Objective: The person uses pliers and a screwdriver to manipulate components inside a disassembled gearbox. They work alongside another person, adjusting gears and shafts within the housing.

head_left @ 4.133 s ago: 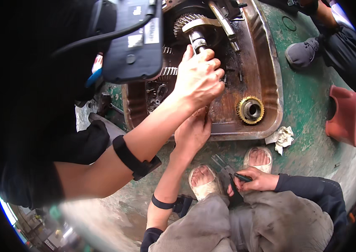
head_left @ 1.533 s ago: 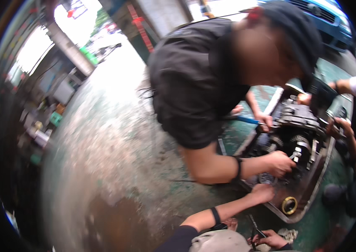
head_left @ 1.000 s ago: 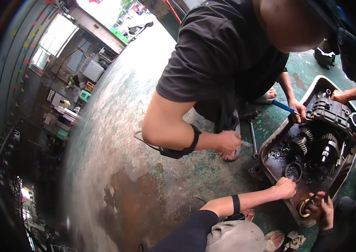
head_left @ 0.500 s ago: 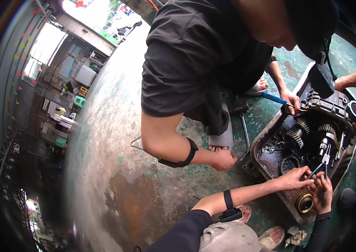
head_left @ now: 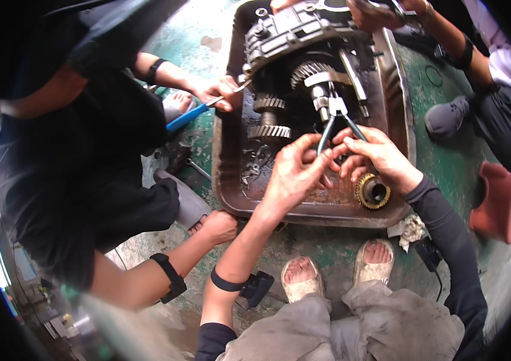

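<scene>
My left hand and my right hand are closed on the two dark handles of a pair of pliers, one handle in each. The handles are spread apart. The slim jaws point away from me, up against the end of a gear shaft; whether the tips grip anything there is too small to tell. A helical gear sits farther along that shaft. Just below my right hand, a loose gear with a brass-coloured toothed ring lies in the metal tray.
Another shaft with gears and small metal parts lie in the tray. A gearbox housing spans its far end. A co-worker's hand at left holds a blue-handled tool. Another person works at far right, near a red stool.
The view has swung to the right, bringing the tray to the middle. Both my hands stay on the pliers at the shaft. The co-worker still holds the blue-handled tool by the housing.
</scene>
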`<state>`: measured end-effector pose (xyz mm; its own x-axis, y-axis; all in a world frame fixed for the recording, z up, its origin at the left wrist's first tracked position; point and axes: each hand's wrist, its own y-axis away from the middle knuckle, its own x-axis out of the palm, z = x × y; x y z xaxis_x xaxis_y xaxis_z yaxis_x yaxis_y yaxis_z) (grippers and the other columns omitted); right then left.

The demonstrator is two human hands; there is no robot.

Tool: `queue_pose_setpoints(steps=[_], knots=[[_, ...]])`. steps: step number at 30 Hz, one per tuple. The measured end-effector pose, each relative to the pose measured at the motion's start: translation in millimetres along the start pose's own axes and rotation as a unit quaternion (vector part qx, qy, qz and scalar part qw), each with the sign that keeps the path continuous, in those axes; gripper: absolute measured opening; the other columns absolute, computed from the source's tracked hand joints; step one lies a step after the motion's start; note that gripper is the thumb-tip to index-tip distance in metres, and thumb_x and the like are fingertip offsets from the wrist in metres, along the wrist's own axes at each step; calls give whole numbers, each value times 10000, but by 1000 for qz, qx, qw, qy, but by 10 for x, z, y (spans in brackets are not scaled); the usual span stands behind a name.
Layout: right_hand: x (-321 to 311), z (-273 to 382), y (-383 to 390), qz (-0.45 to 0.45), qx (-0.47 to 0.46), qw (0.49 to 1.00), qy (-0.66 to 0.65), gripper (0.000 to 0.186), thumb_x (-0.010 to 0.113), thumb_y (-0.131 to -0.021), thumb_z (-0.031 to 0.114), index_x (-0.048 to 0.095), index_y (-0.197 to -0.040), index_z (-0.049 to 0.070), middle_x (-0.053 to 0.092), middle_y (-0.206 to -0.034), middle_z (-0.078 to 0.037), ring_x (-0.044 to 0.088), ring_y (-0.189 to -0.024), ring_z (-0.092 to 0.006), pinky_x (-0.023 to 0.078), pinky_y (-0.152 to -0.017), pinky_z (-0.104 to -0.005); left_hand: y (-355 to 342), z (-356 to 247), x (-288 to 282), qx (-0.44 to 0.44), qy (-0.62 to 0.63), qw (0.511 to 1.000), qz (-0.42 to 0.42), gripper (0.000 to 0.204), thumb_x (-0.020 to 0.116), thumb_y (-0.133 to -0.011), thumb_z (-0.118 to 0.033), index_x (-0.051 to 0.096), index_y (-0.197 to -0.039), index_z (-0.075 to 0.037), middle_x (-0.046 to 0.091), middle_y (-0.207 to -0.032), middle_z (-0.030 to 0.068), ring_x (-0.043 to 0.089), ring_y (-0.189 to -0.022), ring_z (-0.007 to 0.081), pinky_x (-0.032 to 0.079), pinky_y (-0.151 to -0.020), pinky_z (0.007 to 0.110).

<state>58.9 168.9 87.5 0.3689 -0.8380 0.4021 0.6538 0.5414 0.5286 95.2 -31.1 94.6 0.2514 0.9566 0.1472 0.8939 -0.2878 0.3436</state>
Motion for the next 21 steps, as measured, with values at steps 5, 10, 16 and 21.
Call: queue_pose_setpoints(steps=[5, 10, 16, 21], knots=[[-16, -89, -165, -1, -17, 1000, -6, 276, 470, -984, 246, 512, -1140, 23, 618, -816, -60, 598, -543, -97, 470, -447, -178, -23, 2, 57, -11, -25, 997, -73, 275, 566, -949, -175, 554, -1120, 40, 612, -601, 52, 536, -442, 73, 425, -390, 210], [106, -181, -235, -14, -48, 997, -64, 189, 454, -962, 169, 495, -1080, 28, 611, -736, -72, 546, -485, -86, 388, -400, -184, 4, 9, 184, 7, -18, 993, -119, 281, 546, -961, -184, 555, -1111, 52, 538, -513, 19, 466, -383, 60, 370, -343, 206], [89, -180, -248, -19, -51, 995, -79, 171, 448, -960, 154, 492, -1050, 14, 570, -684, -58, 468, -442, -66, 344, -374, -189, -26, -27, 271, 30, -30, 990, -136, 298, 563, -953, -183, 550, -1117, 65, 504, -491, 6, 430, -362, 52, 333, -336, 197], [34, -155, -233, -7, -21, 998, -63, 166, 442, -970, 155, 503, -1036, 15, 526, -651, -23, 411, -432, -42, 307, -361, -176, -19, 6, 318, 22, -22, 987, -159, 285, 569, -949, -172, 550, -1115, 59, 491, -490, -4, 418, -358, 46, 323, -334, 197]])
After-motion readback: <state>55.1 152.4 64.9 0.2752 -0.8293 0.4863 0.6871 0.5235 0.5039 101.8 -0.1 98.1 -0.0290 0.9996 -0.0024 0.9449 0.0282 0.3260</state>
